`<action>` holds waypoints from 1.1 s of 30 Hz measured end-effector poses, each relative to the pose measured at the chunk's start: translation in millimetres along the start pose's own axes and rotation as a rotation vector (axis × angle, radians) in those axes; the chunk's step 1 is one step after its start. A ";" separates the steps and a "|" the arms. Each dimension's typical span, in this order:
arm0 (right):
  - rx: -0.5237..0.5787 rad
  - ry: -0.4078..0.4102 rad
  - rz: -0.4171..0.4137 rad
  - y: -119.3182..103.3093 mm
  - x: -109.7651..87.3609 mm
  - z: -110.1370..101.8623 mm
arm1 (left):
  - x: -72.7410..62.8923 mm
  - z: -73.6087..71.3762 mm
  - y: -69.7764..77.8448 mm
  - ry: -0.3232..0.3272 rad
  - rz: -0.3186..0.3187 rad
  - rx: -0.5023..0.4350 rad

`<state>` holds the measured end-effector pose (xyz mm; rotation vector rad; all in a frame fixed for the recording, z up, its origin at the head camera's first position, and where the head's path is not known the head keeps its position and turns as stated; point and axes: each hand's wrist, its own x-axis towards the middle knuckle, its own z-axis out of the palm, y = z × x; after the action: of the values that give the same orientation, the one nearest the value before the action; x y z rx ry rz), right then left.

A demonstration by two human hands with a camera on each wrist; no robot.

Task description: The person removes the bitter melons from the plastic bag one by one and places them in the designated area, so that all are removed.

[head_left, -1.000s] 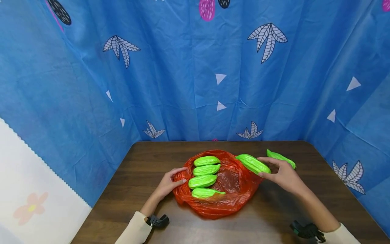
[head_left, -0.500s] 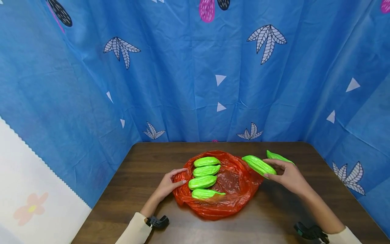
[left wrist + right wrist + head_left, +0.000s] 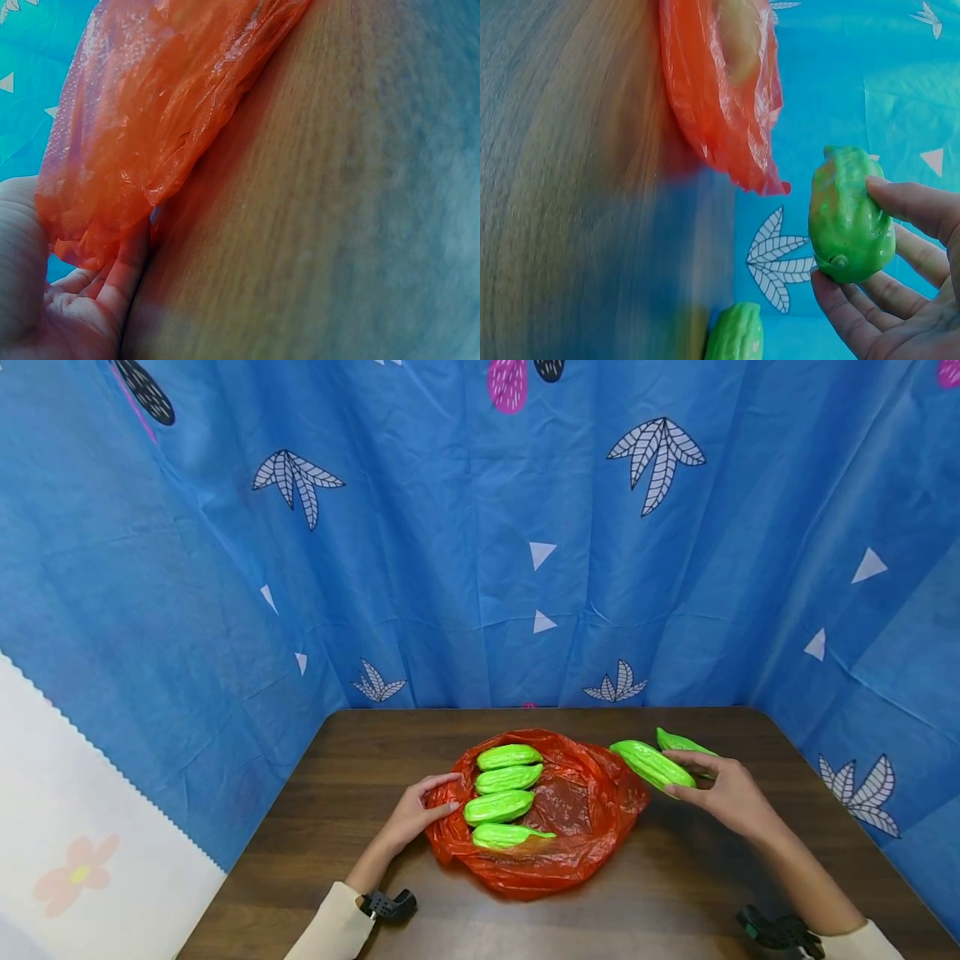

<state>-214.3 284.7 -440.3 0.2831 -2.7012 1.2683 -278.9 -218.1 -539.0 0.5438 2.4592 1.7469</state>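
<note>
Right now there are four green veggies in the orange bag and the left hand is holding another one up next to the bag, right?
Not quite: the right hand holds that green gourd; the head view shows it. The left hand only grips the orange bag's edge. Four gourds do lie in the bag.

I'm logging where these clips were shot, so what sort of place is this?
Probably a staged recording booth, not a real kitchen: a patterned blue curtain walls in a bare wooden table, and the shiny green gourds in the red plastic bag look like plastic props.

Glossy green gourd (image 3: 651,765) (ridged) held beside red bag (image 3: 585,827).
</note>
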 end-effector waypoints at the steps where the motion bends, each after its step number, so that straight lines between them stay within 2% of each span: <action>1: -0.010 0.003 0.002 1.2 -0.2 -0.7 | -0.2 0.1 0.1 0.000 0.010 0.003; 6: -0.030 0.006 0.018 6.4 -1.8 -4.0 | -0.6 0.2 -1.4 0.001 0.015 0.000; 11: -0.021 0.010 0.027 11.0 -4.0 -6.8 | 0.0 0.4 -1.9 -0.001 -0.007 -0.019; 22: -0.090 0.045 0.020 31.0 -5.4 -13.4 | 1.6 0.1 -1.5 -0.005 -0.004 -0.011; 33: -0.084 0.000 0.072 41.3 -11.0 -18.4 | 1.2 -0.2 -2.3 -0.006 -0.004 -0.008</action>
<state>-212.1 326.0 -461.7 0.1782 -2.7796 1.1683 -280.6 -218.6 -540.9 0.5424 2.4470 1.7503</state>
